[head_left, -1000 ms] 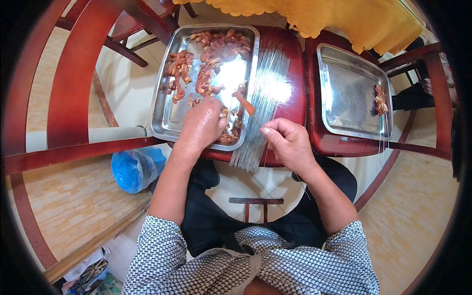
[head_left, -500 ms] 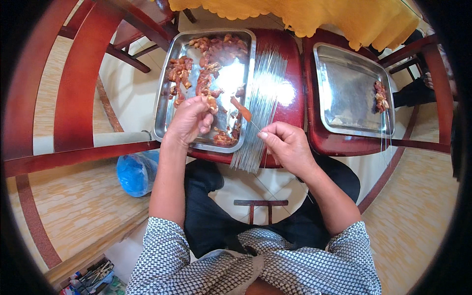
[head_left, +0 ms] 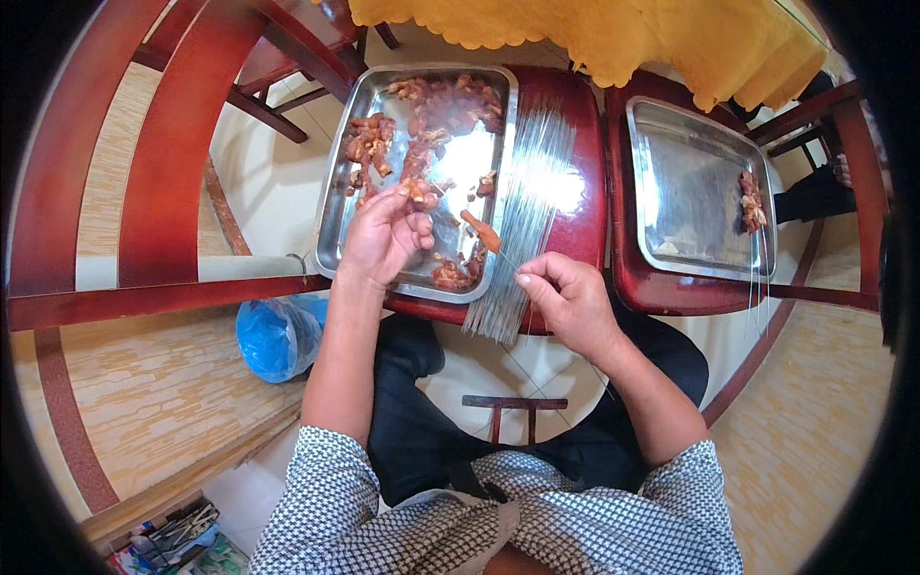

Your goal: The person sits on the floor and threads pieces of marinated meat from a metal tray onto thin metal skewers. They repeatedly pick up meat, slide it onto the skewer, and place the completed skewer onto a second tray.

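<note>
Steel skewer (head_left: 509, 261): pinched in the right hand (head_left: 573, 302), orange strip (head_left: 485, 233) at its far end. Meat piece (head_left: 420, 195): pinched in the left hand (head_left: 381, 237), above the metal tray (head_left: 467, 144). Hands: apart. Handling: pierce the thick middle squarely, fingertips best kept off the point.

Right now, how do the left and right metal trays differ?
Contents: the left tray has many meat pieces spread over it; the right tray has one small cluster of skewered meat near its right side.
Bare area: the right tray is mostly bare, the left far less so.
Hands: the left hand is over the left tray; neither is over the right tray.
Shared: both are shiny, rectangular, round-cornered, on red seats.
</note>
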`<state>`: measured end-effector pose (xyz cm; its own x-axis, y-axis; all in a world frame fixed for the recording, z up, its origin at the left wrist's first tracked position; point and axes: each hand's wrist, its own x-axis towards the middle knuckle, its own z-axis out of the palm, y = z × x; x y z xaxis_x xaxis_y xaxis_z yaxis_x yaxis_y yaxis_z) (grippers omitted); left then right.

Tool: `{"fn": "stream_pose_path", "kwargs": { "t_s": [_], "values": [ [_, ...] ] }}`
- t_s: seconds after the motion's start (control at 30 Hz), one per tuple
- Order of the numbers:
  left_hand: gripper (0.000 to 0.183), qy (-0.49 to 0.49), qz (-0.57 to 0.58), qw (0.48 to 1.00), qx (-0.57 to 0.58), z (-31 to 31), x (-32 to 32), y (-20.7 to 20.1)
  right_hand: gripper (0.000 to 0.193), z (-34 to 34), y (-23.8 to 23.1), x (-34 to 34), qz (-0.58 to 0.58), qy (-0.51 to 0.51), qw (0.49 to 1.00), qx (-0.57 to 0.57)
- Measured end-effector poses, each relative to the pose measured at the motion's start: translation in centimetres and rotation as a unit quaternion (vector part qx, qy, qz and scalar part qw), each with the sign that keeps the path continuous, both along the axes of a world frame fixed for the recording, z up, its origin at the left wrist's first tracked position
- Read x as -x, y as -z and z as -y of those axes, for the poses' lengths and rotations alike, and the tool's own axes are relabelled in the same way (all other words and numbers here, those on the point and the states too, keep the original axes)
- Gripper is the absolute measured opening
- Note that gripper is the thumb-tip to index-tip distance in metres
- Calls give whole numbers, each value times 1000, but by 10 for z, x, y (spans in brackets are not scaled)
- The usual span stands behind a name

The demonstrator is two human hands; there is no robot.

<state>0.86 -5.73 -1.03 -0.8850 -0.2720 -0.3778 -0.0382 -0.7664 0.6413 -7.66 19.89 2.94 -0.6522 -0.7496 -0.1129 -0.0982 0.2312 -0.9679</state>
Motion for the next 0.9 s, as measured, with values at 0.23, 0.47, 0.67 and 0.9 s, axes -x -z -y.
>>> {"fn": "stream_pose_path", "kwargs": {
  "t_s": [0.23, 0.47, 0.67, 0.9],
  "values": [
    [20, 57, 150, 957, 241, -9, 0, -14, 15, -2, 2, 3, -1, 11, 1000, -14],
    [16, 88, 108, 690, 710, -30, -3, -12, 11, -3, 2, 7, 20, 28, 999, -11],
    [14, 23, 106, 599, 794, -25, 12, -9, 9, -8, -2, 13, 49, 54, 997, -15],
    [17, -115, 130, 531, 829, 83, 97, -18, 9, -8, -6, 16, 70, 60, 996, 1]
  ]
}}
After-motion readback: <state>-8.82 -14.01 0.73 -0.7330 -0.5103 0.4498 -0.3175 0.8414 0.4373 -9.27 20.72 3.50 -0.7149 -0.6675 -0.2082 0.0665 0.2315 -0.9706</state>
